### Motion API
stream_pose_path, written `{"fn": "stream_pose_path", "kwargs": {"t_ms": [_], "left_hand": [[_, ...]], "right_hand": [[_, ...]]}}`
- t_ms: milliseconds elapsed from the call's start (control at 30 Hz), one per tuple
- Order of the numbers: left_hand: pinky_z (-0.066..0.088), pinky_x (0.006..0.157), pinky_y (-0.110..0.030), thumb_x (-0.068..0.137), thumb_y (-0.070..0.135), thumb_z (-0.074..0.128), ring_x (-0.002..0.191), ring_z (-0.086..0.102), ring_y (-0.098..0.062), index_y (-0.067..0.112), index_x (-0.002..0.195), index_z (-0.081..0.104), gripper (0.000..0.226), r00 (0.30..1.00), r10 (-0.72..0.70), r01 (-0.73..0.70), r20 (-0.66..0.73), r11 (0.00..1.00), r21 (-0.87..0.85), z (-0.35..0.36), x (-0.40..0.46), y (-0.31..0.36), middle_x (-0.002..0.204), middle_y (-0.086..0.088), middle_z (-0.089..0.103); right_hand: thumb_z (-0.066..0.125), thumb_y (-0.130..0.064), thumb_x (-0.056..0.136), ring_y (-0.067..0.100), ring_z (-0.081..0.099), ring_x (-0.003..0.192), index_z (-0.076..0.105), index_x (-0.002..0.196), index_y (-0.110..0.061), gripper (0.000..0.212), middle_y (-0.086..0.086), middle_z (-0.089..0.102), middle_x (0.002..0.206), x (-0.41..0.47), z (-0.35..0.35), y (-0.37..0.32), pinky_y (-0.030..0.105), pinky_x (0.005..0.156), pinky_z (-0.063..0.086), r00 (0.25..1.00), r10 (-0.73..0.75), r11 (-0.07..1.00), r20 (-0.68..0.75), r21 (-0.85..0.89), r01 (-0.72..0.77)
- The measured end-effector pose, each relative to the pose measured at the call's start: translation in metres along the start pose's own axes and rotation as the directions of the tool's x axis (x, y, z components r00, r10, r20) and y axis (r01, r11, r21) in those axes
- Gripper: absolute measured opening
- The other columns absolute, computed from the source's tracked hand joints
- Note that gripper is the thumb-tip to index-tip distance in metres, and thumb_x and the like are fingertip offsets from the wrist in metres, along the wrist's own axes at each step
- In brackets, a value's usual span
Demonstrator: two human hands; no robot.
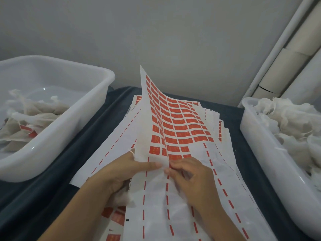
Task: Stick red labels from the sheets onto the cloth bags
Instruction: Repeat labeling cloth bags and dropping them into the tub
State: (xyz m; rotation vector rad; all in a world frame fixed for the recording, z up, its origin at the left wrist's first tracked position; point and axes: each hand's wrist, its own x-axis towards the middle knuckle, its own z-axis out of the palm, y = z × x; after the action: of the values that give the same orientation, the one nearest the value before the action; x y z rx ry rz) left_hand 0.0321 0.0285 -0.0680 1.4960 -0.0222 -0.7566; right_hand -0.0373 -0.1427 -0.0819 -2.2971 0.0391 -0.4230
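Label sheet [173, 119] at table centre, far end curling up toward 12 o'clock. Left hand [121, 173] pinches near edge, thumb on top. Right hand [189, 174] fingertips nip red label [174, 157] edge. Sheet likely thin, floppy, tear-prone; peel from label corner. Unlabelled cloth bags [284, 119] at 3 o'clock.

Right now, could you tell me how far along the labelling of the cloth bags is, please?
Done: a few cloth bags with red labels lie in the left white plastic tub. In hand: the left hand lifts the curled sheet of red labels while the right hand pinches at a label on its near edge. Left: many labels on that sheet, and a heap of unlabelled white bags in the right tub.
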Motion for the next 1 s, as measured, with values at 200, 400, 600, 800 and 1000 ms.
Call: {"fn": "stream_pose_path", "kwargs": {"t_ms": [200,400,600,800,1000], "left_hand": [[0.05,0.046,-0.017,0.047,0.043,0.076,0.063,0.067,0.0,0.035,0.095,0.053,0.054,0.998,0.055,-0.054,-0.018,0.998,0.044,0.002,0.003,-0.002,0.066,0.026,0.067],[0.054,0.051,-0.023,0.041,0.048,0.079,0.068,0.07,-0.008,0.036,0.098,0.054,0.063,0.999,0.045,-0.044,-0.013,0.996,0.077,-0.002,0.005,-0.003,0.072,0.02,0.069],[0.054,0.053,-0.025,0.044,0.043,0.08,0.069,0.071,-0.015,0.035,0.098,0.055,0.06,1.0,0.02,-0.021,0.022,0.998,0.067,-0.005,0.003,-0.002,0.074,0.015,0.071],[0.056,0.059,-0.031,0.04,0.041,0.081,0.074,0.072,-0.022,0.033,0.101,0.057,0.066,1.0,0.011,-0.012,0.022,0.999,0.037,-0.007,0.002,-0.002,0.08,0.008,0.073],[0.055,0.056,-0.028,0.036,0.04,0.082,0.073,0.072,-0.021,0.033,0.101,0.057,0.07,0.999,0.018,-0.018,0.038,1.0,0.002,-0.005,0.001,0.0,0.081,0.007,0.073]], "right_hand": [[0.053,-0.051,0.072,-0.016,0.05,0.077,0.074,0.099,-0.022,0.044,-0.026,0.057,0.091,0.0,-0.002,-0.001,-0.005,0.075,0.033,0.998,-0.05,0.998,0.025,-0.035,0.051],[0.052,-0.049,0.076,-0.016,0.053,0.083,0.072,0.1,-0.024,0.041,-0.03,0.057,0.092,0.001,-0.005,-0.001,-0.006,0.079,0.034,0.995,-0.069,0.997,0.068,0.027,0.068],[0.051,-0.047,0.077,-0.023,0.049,0.094,0.066,0.093,-0.034,0.025,-0.039,0.053,0.089,0.002,-0.007,0.001,-0.006,0.079,0.033,0.994,-0.056,0.994,0.093,0.098,0.047],[0.053,-0.046,0.075,-0.023,0.049,0.094,0.06,0.09,-0.042,0.017,-0.041,0.053,0.088,0.004,-0.011,-0.001,-0.006,0.079,0.033,0.994,-0.078,0.991,0.073,0.118,0.069],[0.057,-0.05,0.071,-0.018,0.053,0.095,0.059,0.091,-0.049,0.02,-0.04,0.056,0.089,0.004,-0.013,0.0,-0.004,0.081,0.036,0.995,-0.067,0.991,0.075,0.119,0.057]]}}
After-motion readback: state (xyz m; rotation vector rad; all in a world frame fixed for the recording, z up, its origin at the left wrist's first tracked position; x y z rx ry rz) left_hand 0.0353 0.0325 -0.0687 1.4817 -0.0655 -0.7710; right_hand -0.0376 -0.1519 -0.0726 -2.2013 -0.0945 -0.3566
